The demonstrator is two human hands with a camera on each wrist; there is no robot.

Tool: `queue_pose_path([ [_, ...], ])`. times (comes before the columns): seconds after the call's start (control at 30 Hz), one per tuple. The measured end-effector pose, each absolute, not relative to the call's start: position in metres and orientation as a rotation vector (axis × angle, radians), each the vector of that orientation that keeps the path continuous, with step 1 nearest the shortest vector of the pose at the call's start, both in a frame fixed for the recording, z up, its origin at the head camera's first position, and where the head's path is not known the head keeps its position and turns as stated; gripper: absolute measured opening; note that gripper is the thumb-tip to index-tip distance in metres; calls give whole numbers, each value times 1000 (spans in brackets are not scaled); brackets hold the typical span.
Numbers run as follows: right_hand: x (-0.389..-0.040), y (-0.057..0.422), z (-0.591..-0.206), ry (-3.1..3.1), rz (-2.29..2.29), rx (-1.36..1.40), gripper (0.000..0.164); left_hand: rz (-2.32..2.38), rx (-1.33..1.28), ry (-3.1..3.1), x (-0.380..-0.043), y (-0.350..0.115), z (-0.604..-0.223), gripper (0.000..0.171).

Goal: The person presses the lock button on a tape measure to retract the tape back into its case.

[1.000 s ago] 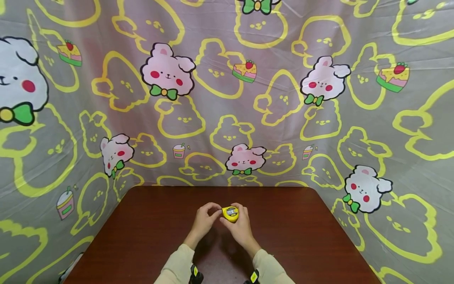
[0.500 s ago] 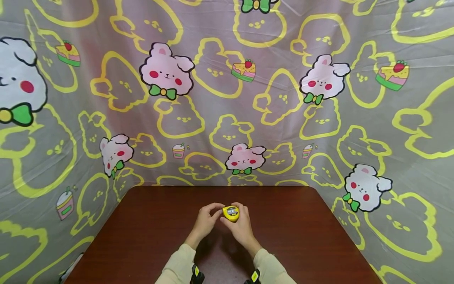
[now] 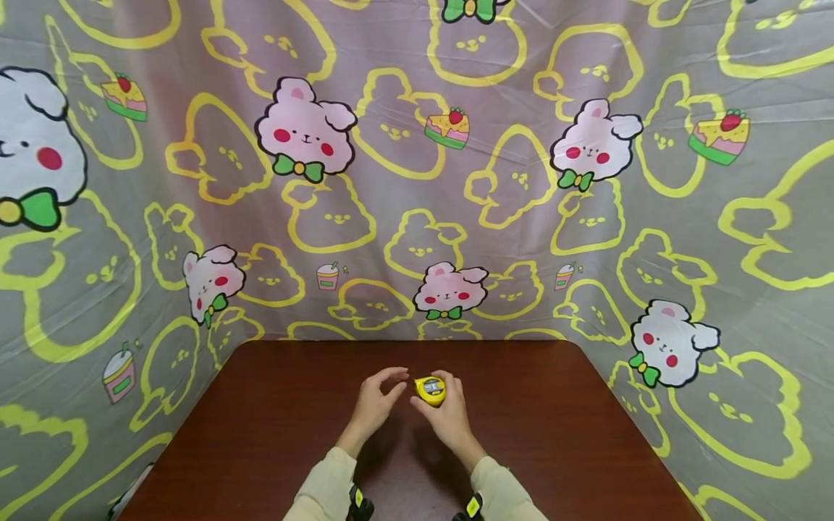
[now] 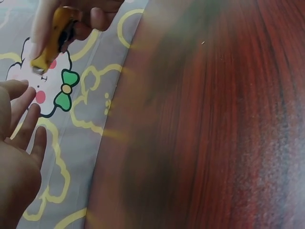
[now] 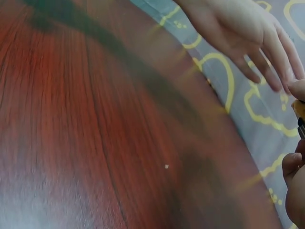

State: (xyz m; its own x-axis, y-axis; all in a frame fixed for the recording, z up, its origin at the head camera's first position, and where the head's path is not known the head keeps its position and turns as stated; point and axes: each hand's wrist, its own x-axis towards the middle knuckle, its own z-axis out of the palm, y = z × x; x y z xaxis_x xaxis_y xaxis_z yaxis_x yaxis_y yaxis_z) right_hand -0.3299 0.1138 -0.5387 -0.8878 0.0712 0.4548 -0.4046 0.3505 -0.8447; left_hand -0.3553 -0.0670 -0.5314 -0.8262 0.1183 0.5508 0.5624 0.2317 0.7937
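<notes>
A yellow tape measure with a grey-and-black label is held above the table in my right hand, thumb on the near side and fingers round the far side. In the left wrist view the tape measure appears edge-on, its metal end pointing toward my left hand. My left hand hovers to the left with its thumb and forefinger apart, and a small gap separates its fingertips from the case. Its other fingers hang loosely extended in the right wrist view. No blade shows between the hands.
Both hands are over a dark red-brown wooden table. A grey curtain printed with rabbits and yellow outlines encloses the table at the back and both sides. A tiny pale speck lies on the wood.
Earlier my left fingertips were at the tape measure's left corner; now they are apart from it. My right hand has shifted slightly to the right with the tape measure.
</notes>
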Motion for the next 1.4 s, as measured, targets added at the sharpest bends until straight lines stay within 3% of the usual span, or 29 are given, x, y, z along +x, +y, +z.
queue_pose_path([
  [0.53, -330, 127, -565, -2266, 1512, 180, 65, -1631, -653, -2089, -327, -69, -502, 26],
  [1.07, -326, 128, -598, -2424, 1253, -24, 64, -1595, -609, -2121, -325, -71, -509, 24],
  [1.4, -326, 124, -600, -2456, 1174, -54, 66, -1592, -567, -2150, -347, -73, -539, 31],
])
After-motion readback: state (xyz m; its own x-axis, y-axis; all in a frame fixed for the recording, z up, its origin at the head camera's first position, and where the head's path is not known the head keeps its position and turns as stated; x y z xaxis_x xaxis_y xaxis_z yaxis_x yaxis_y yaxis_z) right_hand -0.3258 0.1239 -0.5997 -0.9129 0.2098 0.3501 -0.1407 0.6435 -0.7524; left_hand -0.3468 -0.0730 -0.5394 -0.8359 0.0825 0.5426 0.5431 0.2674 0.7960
